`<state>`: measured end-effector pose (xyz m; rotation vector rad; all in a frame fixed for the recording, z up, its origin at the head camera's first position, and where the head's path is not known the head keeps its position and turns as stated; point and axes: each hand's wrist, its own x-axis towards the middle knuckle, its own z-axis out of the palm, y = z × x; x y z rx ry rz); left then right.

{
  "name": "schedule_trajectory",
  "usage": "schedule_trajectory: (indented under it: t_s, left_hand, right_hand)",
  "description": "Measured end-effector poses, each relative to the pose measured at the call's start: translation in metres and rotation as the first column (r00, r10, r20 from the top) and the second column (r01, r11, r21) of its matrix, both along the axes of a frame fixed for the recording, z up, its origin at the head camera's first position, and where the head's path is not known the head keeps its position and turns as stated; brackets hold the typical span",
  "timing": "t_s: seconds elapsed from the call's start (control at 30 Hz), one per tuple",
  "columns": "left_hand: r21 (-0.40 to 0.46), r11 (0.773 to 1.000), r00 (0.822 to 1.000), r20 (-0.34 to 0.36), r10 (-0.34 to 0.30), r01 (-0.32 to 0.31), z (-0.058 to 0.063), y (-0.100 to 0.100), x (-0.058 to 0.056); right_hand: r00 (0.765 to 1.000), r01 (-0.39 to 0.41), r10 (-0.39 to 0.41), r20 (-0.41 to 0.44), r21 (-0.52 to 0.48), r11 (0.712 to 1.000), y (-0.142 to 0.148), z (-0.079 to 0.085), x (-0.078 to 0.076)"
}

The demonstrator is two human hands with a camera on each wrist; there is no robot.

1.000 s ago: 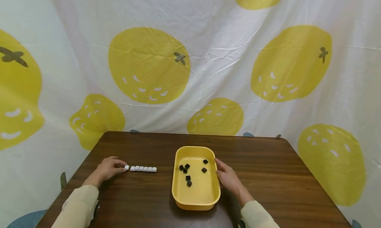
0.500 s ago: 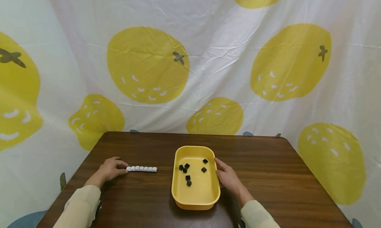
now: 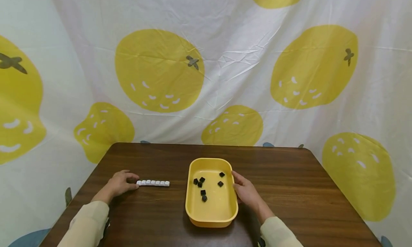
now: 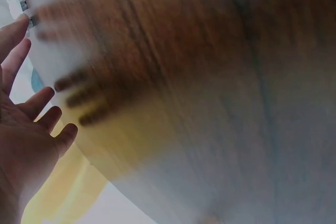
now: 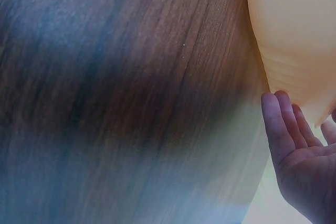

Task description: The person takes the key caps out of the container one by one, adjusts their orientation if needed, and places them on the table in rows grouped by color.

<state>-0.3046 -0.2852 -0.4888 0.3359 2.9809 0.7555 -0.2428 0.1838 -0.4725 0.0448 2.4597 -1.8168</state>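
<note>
On the left of the table, a straight row of small white keycaps (image 3: pixel 153 183) runs from left to right. My left hand (image 3: pixel 118 183) pinches the leftmost white keycap (image 3: pixel 139 183) between thumb and forefinger, at the end of the row; the left wrist view shows the other fingers spread apart. A yellow tray (image 3: pixel 211 223) stands near the middle, with several black keycaps (image 3: pixel 203 192) scattered in it. Against the tray's right outer wall rests my right hand (image 3: pixel 248 195). In the right wrist view its straight fingers (image 5: pixel 271 116) touch the wall's outside.
The dark wooden table (image 3: pixel 296 189) has rounded far corners. Right behind its back edge hangs a white curtain (image 3: pixel 225 78) printed with yellow lemons. Bare wood lies between the keycap row and the tray.
My left hand has slid the end keycap right, closing the gap to the row, and then stayed there. My right hand and the tray have kept their places.
</note>
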Motion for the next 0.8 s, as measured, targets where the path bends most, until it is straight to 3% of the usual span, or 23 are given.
schedule_trajectory:
  t_s: [0.4, 0.6, 0.8]
  left_hand:
    - [0.072, 0.996, 0.996, -0.079, -0.041, 0.046, 0.016, 0.026, -0.007]
    - [0.113, 0.987, 0.988, -0.119, -0.099, 0.112, 0.027, 0.059, -0.010]
    - [0.116, 0.971, 0.968, -0.165, -0.190, 0.211, 0.034, 0.100, -0.011]
  right_hand:
    - [1.000, -0.009, 0.009, -0.008, -0.026, 1.000, 0.000, 0.001, 0.001]
    - [1.000, -0.010, 0.010, -0.009, -0.027, 1.000, 0.000, 0.000, -0.001]
    - [1.000, -0.006, 0.006, -0.002, -0.022, 1.000, 0.000, -0.002, -0.001]
